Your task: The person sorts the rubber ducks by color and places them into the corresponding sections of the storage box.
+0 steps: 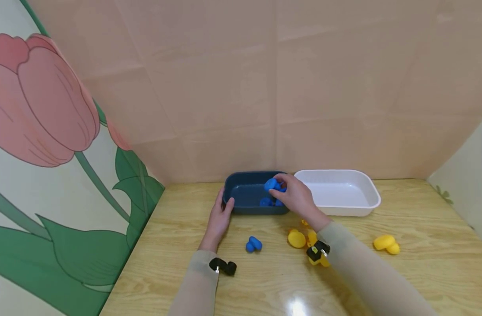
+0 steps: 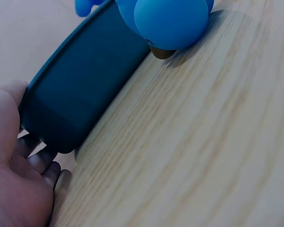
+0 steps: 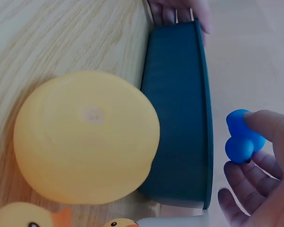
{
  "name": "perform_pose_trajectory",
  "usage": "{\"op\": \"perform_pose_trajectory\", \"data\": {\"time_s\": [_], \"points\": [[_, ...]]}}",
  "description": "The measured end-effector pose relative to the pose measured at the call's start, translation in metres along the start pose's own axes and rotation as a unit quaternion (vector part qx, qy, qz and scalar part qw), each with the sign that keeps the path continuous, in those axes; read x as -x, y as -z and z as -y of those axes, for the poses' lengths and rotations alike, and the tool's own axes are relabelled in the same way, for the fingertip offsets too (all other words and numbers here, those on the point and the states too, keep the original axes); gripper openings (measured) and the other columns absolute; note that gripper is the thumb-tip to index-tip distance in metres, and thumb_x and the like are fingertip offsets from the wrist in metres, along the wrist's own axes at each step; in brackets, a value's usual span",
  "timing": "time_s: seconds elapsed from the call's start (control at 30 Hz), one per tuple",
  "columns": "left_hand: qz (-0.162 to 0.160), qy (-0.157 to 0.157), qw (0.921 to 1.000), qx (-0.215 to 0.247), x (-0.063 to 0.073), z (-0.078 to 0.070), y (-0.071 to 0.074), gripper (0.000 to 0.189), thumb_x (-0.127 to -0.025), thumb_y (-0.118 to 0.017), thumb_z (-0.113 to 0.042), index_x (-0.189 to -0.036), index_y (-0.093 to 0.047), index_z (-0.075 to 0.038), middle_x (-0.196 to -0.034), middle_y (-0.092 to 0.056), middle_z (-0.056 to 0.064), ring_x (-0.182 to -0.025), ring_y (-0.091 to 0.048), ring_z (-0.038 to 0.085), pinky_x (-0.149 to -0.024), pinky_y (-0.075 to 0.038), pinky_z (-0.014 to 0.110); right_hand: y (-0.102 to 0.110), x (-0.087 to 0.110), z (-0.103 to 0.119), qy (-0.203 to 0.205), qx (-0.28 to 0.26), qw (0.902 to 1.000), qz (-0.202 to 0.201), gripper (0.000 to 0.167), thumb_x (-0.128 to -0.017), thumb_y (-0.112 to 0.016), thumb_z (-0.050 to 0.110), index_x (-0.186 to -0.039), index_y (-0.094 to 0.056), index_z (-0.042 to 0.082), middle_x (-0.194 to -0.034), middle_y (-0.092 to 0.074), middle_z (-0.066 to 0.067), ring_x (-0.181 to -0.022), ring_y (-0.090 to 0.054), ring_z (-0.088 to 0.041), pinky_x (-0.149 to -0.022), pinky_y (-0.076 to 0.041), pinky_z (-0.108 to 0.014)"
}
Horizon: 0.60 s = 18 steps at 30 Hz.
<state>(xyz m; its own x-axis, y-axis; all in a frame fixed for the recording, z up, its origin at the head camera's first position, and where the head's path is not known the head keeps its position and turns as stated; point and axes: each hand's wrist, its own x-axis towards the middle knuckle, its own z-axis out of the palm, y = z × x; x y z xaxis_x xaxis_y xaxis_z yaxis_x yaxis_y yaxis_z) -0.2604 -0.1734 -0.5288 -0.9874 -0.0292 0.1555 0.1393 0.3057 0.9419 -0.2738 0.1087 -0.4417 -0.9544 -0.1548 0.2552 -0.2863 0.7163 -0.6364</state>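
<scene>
My right hand point(image 1: 300, 197) pinches a blue rubber duck point(image 1: 270, 184) between thumb and fingers, over the right part of a dark blue tray point(image 1: 256, 211). In the right wrist view, the held duck point(image 3: 241, 137) shows beyond the tray's rim. Blue ducks point(image 1: 266, 202) lie inside that tray at its front right. My left hand point(image 1: 219, 218) grips the tray's left end, with the thumb at the rim and the fingers along the outer wall. Another blue duck point(image 1: 254, 244) lies on the table in front of the tray; it looms large in the left wrist view.
A white tray point(image 1: 345, 211) stands right beside the dark blue one. Several yellow rubber ducks point(image 1: 296, 238) lie in front of the trays, partly hidden by the right forearm. One more yellow duck point(image 1: 386, 244) lies farther right. A cloth-covered wall point(image 1: 225, 87) rises behind the table.
</scene>
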Motion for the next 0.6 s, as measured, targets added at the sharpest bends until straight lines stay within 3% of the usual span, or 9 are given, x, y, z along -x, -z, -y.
{"op": "perform_pose_trajectory", "data": {"time_s": [0.23, 0.6], "points": [[-0.002, 0.004, 1.0000, -0.001, -0.0013, 0.0019, -0.0008, 0.071, -0.118, -0.054, -0.041, -0.178, -0.025, -0.017, -0.181, -0.026, 0.006, -0.166, -0.023, 0.030, -0.134, -0.022, 0.051, -0.0036, -0.0035, -0.0029, -0.015, 0.013, 0.9998, 0.005, 0.054, -0.102, -0.084, 0.034, -0.144, -0.068, 0.004, -0.135, -0.072, -0.016, -0.117, -0.069, -0.036, -0.100, -0.058, -0.055], [-0.001, 0.003, 1.0000, -0.002, -0.0014, 0.0026, -0.0006, 0.070, -0.118, -0.055, -0.042, -0.177, -0.027, -0.017, -0.181, -0.027, 0.008, -0.167, -0.023, 0.031, -0.134, -0.021, 0.054, -0.0063, -0.0066, -0.0065, -0.003, 0.022, 0.9997, 0.007, 0.059, -0.100, -0.086, 0.033, -0.147, -0.068, 0.003, -0.140, -0.072, -0.017, -0.124, -0.069, -0.039, -0.105, -0.056, -0.057]]}}
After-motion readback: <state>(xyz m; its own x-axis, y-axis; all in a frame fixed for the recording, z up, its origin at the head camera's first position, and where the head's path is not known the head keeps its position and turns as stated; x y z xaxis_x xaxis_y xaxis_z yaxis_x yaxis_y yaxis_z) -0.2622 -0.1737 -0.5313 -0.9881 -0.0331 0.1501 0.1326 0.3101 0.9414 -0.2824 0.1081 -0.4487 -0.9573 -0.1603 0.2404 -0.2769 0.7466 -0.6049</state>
